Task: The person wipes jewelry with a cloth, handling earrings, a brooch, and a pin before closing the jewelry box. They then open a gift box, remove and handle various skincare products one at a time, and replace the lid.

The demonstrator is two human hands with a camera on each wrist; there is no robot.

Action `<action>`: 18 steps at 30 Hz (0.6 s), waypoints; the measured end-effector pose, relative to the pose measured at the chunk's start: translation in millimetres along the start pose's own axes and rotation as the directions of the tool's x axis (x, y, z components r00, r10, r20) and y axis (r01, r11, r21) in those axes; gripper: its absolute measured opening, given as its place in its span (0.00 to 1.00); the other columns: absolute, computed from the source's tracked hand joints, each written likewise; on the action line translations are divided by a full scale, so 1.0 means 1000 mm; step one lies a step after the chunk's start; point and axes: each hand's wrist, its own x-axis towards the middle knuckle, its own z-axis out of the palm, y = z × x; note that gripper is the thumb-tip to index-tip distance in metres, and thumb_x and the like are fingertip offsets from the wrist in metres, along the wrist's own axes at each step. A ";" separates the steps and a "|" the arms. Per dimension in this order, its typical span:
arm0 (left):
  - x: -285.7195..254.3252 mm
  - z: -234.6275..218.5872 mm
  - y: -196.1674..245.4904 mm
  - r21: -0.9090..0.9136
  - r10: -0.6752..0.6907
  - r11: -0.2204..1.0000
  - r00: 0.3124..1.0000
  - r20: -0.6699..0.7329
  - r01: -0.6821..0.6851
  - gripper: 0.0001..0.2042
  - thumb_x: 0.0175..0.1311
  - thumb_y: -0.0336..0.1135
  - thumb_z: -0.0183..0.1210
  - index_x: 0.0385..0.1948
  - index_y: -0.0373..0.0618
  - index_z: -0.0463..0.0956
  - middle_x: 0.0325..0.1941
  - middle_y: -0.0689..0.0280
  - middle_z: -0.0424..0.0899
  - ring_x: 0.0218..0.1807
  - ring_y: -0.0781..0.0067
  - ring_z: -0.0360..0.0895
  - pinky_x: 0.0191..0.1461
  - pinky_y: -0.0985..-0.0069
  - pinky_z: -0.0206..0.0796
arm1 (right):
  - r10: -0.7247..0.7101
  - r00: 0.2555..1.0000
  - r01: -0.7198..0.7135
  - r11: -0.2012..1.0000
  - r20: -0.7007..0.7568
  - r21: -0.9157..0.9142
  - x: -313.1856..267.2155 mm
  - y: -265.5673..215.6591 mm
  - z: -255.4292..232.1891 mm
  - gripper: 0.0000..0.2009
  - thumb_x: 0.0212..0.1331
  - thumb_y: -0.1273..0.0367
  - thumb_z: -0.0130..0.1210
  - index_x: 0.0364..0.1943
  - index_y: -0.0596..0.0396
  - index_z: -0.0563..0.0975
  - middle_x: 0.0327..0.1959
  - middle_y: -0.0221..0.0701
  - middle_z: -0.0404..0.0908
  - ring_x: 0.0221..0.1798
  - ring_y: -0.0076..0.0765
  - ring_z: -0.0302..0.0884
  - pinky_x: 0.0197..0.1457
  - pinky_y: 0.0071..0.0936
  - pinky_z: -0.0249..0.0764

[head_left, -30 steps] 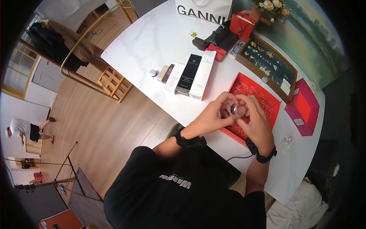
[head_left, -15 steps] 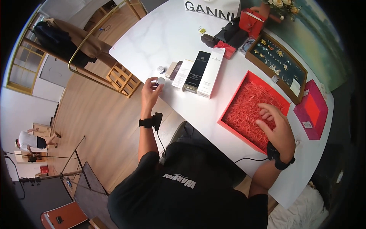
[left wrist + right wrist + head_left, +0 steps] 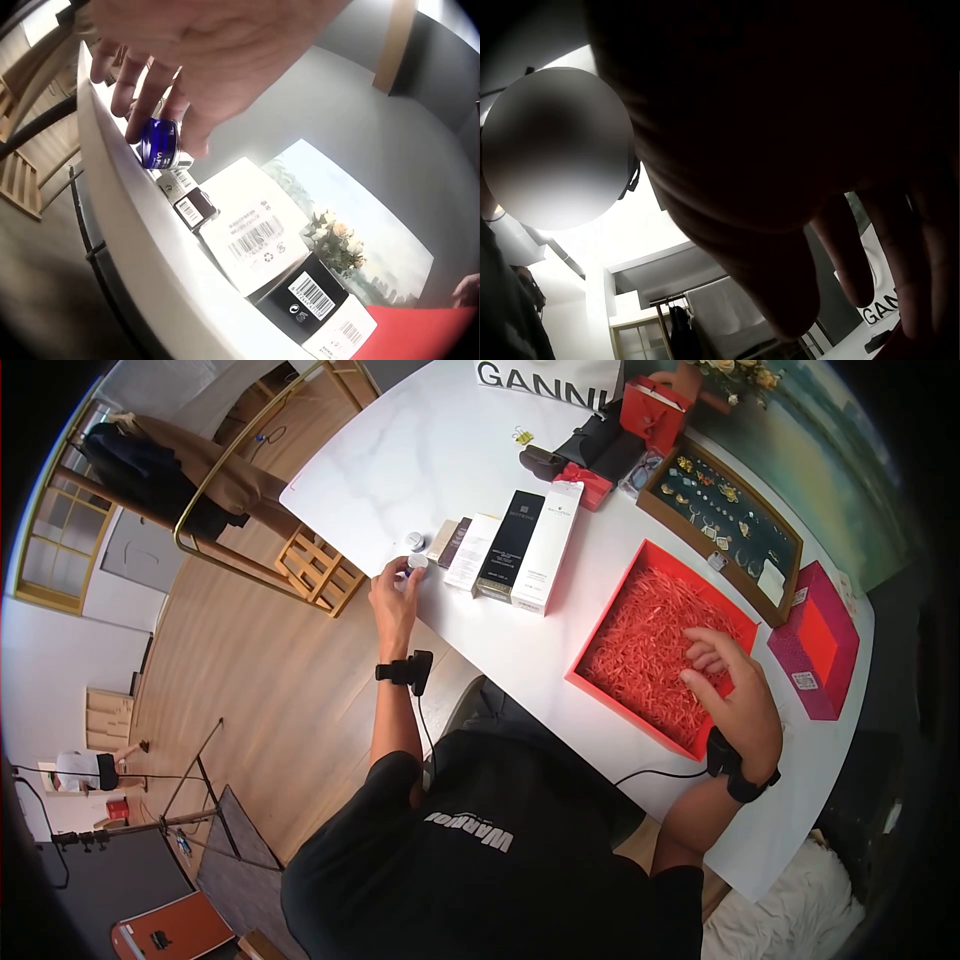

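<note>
The left hand (image 3: 394, 603) pinches a small round jar (image 3: 417, 562) at the table's left edge; in the left wrist view the jar (image 3: 160, 143) is blue with a silvery rim, between thumb and fingers. Just beyond it stands another small jar (image 3: 414, 541). To their right lie small boxes, a white box (image 3: 473, 554), a black box (image 3: 512, 545) and a tall white box (image 3: 549, 547). The right hand (image 3: 738, 700), its fingers loosely bent and holding nothing, hovers over the right side of a red box (image 3: 623, 712) filled with red shredded paper (image 3: 652, 645).
A jewellery case (image 3: 718, 530) and a magenta box (image 3: 815, 643) stand at the right. Behind are a red bag (image 3: 652, 415), dark pouches (image 3: 604, 450), a white GANNI bag (image 3: 550, 378) and a yellow clip (image 3: 522, 436). A cable (image 3: 660, 773) runs to the right wrist.
From above the red box, the left hand has moved left with the small jar, to beside the other jar. The right hand has let go of the jar and stays over the box.
</note>
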 end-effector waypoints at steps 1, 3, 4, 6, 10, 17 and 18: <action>-0.003 0.001 0.003 0.000 0.002 1.000 1.000 0.000 -0.002 0.18 0.62 0.41 0.68 0.50 0.42 0.82 0.46 0.55 0.85 0.48 0.59 0.78 0.52 0.63 0.70 | -0.001 1.000 0.001 1.000 -0.002 0.001 0.000 0.001 -0.001 0.20 0.59 0.73 0.64 0.56 0.57 0.76 0.42 0.38 0.81 0.43 0.36 0.79 0.51 0.30 0.75; -0.009 0.002 0.011 0.185 0.092 0.980 0.990 -0.108 -0.072 0.16 0.63 0.39 0.67 0.46 0.37 0.82 0.46 0.53 0.84 0.48 0.57 0.79 0.53 0.64 0.71 | -0.015 1.000 0.015 1.000 -0.010 0.012 -0.001 0.002 -0.003 0.20 0.59 0.73 0.63 0.56 0.57 0.76 0.42 0.38 0.81 0.43 0.36 0.79 0.51 0.30 0.74; -0.009 0.004 0.007 0.185 0.094 0.980 0.990 -0.107 -0.073 0.16 0.63 0.39 0.67 0.46 0.37 0.82 0.46 0.53 0.84 0.48 0.57 0.79 0.53 0.64 0.71 | -0.015 1.000 0.015 1.000 -0.012 0.013 -0.001 0.004 -0.004 0.20 0.59 0.73 0.63 0.56 0.57 0.76 0.42 0.38 0.81 0.43 0.36 0.79 0.51 0.30 0.74; -0.008 0.008 -0.003 0.313 0.257 0.925 0.961 -0.103 -0.214 0.17 0.62 0.38 0.68 0.48 0.38 0.81 0.47 0.52 0.83 0.52 0.53 0.78 0.56 0.61 0.70 | -0.009 1.000 0.010 0.999 -0.028 0.030 -0.003 0.005 -0.007 0.20 0.59 0.73 0.63 0.56 0.57 0.75 0.41 0.38 0.81 0.43 0.36 0.79 0.51 0.30 0.74; -0.012 0.005 0.039 0.226 0.230 0.957 0.950 -0.212 -0.181 0.18 0.62 0.40 0.67 0.51 0.43 0.79 0.51 0.57 0.81 0.56 0.52 0.74 0.63 0.58 0.60 | -0.003 0.998 0.005 0.999 -0.060 0.034 -0.007 0.011 -0.014 0.20 0.59 0.73 0.62 0.56 0.58 0.75 0.41 0.38 0.81 0.43 0.36 0.79 0.51 0.30 0.74; -0.061 0.041 0.153 0.122 0.649 0.721 0.726 0.225 -0.682 0.20 0.51 0.38 0.73 0.47 0.45 0.80 0.56 0.55 0.77 0.58 0.50 0.73 0.61 0.58 0.64 | -0.004 0.998 0.007 0.999 -0.069 0.033 -0.009 0.013 -0.017 0.20 0.60 0.73 0.62 0.57 0.59 0.75 0.41 0.38 0.82 0.43 0.35 0.79 0.52 0.29 0.74; -0.067 0.045 0.156 0.115 0.654 0.718 0.722 0.224 -0.686 0.20 0.51 0.38 0.73 0.47 0.45 0.80 0.56 0.55 0.77 0.58 0.50 0.73 0.61 0.58 0.64 | -0.007 0.998 0.010 0.999 -0.063 0.037 -0.010 0.013 -0.018 0.20 0.60 0.73 0.62 0.57 0.59 0.75 0.41 0.38 0.81 0.43 0.34 0.79 0.52 0.29 0.74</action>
